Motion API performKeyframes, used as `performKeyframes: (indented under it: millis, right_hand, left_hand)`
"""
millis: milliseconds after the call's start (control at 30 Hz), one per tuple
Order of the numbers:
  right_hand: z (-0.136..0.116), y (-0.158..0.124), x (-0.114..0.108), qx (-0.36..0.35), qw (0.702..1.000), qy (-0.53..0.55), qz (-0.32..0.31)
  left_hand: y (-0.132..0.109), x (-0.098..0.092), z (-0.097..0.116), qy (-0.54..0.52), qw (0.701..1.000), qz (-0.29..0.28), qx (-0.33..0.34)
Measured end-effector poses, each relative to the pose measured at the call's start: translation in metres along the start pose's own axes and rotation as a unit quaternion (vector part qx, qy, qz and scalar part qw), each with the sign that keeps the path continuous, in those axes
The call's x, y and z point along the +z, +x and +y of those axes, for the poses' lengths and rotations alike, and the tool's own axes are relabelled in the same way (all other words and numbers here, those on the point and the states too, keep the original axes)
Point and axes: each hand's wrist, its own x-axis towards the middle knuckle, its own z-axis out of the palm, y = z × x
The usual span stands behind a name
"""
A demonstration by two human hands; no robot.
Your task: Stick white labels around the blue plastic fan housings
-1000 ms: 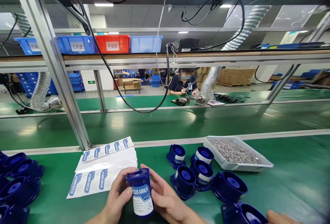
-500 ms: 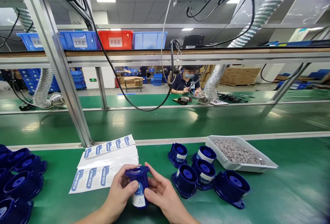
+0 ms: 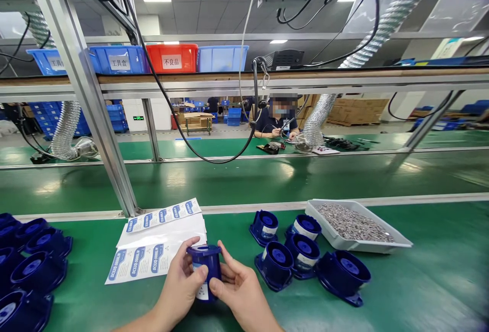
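Between my two hands is a dark blue round plastic housing [image 3: 211, 259] with a wide flange at its top, held up above the green bench. My left hand [image 3: 179, 283] grips its left side, thumb across the front. From the right, my right hand [image 3: 241, 287] closes on it, thumb pressed to the front and index finger reaching up to the flange. A white and blue label [image 3: 202, 292] wraps the housing's wall, partly covered by the left thumb. Just behind my left hand lie sheets of printed labels [image 3: 143, 260].
Several labelled blue housings [image 3: 303, 250] stand to the right, before a white tray [image 3: 336, 243] of small metal pieces. More housings [image 3: 36, 271] fill the left edge. A metal post [image 3: 89, 98] rises behind the sheets. A co-worker [image 3: 277, 120] sits across the bench.
The housing has turned in my fingers, so its label now shows further left and less of it faces me. Both hands keep hold of it.
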Motion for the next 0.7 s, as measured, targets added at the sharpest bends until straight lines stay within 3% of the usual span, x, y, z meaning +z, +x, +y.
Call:
performKeyframes:
  millis: [367, 533, 700]
  right_hand:
    - [-0.006, 0.007, -0.010, -0.012, 0.999, -0.047, 0.000]
    - [-0.003, 0.008, -0.012, -0.016, 0.999, -0.027, -0.004]
    - [-0.018, 0.008, -0.010, 0.015, 1.000, -0.002, 0.008]
  left_hand:
    - [-0.007, -0.001, -0.019, -0.039, 0.997, -0.053, 0.030]
    - [-0.009, 0.000, -0.014, -0.003, 0.995, -0.085, 0.046]
    - [-0.005, -0.004, -0.026, 0.060, 0.988, -0.107, 0.095]
